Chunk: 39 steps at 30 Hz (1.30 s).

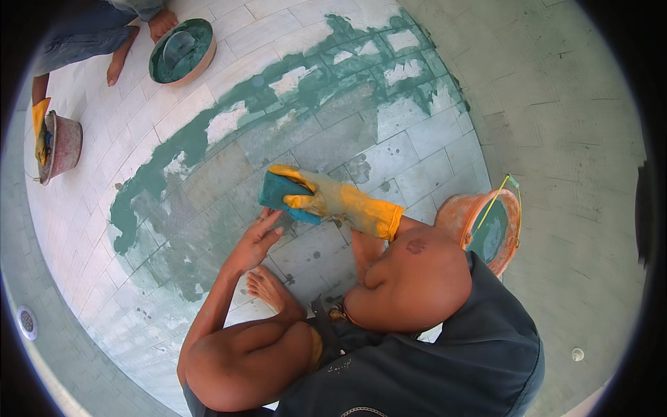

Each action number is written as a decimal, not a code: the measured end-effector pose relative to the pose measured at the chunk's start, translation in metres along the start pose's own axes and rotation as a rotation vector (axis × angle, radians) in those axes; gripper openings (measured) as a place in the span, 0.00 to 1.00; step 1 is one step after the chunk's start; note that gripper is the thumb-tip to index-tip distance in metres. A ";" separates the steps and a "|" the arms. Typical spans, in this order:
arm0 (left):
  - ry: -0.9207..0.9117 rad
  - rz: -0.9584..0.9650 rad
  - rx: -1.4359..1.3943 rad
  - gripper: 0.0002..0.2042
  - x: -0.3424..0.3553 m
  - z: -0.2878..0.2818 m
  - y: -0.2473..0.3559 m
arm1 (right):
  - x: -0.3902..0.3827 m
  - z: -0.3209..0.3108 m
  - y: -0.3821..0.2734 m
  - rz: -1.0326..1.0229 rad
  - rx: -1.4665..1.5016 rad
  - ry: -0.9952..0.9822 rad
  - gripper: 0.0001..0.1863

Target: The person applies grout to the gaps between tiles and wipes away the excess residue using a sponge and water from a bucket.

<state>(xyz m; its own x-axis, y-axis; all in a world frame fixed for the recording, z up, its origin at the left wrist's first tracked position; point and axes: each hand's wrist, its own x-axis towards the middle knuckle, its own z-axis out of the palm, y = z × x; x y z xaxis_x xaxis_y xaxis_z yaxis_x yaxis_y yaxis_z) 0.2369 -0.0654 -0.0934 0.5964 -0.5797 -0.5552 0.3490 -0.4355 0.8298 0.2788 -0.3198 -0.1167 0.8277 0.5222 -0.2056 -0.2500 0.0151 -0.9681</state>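
Note:
A yellow-orange rubber glove covers my right hand [316, 194], which is closed around a teal sponge [278, 189] just above the tiles. My bare left hand [256, 243] is beside it, fingers stretched out. Its fingertips reach the sponge's lower edge; whether they press on it I cannot tell. Beneath both hands are pale rectangular tiles [333, 147], hazed with green film and dotted with damp spots. Beyond them a thick, uneven band of wet green grout [236, 97] curves across the tiling, with bare white patches showing through.
By my right knee stands an orange bucket [455, 212] with greenish water and a yellow handle. Far left, a co-worker crouches near a bowl [201, 69] of green paste; their gloved hand [40, 132] is at a reddish bucket [66, 144]. A round drain [27, 322] lies left.

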 end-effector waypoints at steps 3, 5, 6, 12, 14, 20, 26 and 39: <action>-0.064 -0.092 -0.020 0.26 0.003 -0.020 0.014 | 0.008 0.000 0.013 -0.147 -0.253 0.133 0.33; -0.080 -0.123 -0.111 0.26 0.025 -0.025 0.023 | 0.023 -0.021 0.047 -0.191 -0.292 0.343 0.33; -0.037 -0.140 -0.171 0.26 0.033 -0.031 0.022 | 0.035 -0.024 0.052 -0.200 -0.435 0.416 0.33; 0.170 -0.256 -0.262 0.24 0.039 -0.046 -0.018 | 0.072 -0.029 0.048 -0.112 -1.149 0.481 0.33; 0.167 -0.287 -0.241 0.24 0.033 -0.046 -0.031 | 0.077 -0.047 0.062 -0.198 -1.132 0.552 0.29; 0.211 -0.334 -0.341 0.24 0.017 -0.055 -0.065 | 0.090 -0.108 0.063 0.235 -0.834 0.645 0.25; 0.188 -0.294 -0.298 0.23 0.026 -0.059 -0.068 | 0.068 -0.260 0.063 -0.060 -1.012 1.123 0.17; 0.205 -0.350 -0.255 0.21 0.030 -0.060 -0.064 | 0.115 -0.030 0.054 -0.134 -1.266 0.519 0.28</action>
<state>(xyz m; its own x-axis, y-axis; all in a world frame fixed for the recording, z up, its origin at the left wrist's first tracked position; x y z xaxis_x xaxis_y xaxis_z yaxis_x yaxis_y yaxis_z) 0.2757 -0.0130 -0.1597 0.5321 -0.2696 -0.8026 0.7057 -0.3825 0.5964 0.3754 -0.2847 -0.1965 0.9699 0.1986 0.1405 0.2389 -0.8869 -0.3953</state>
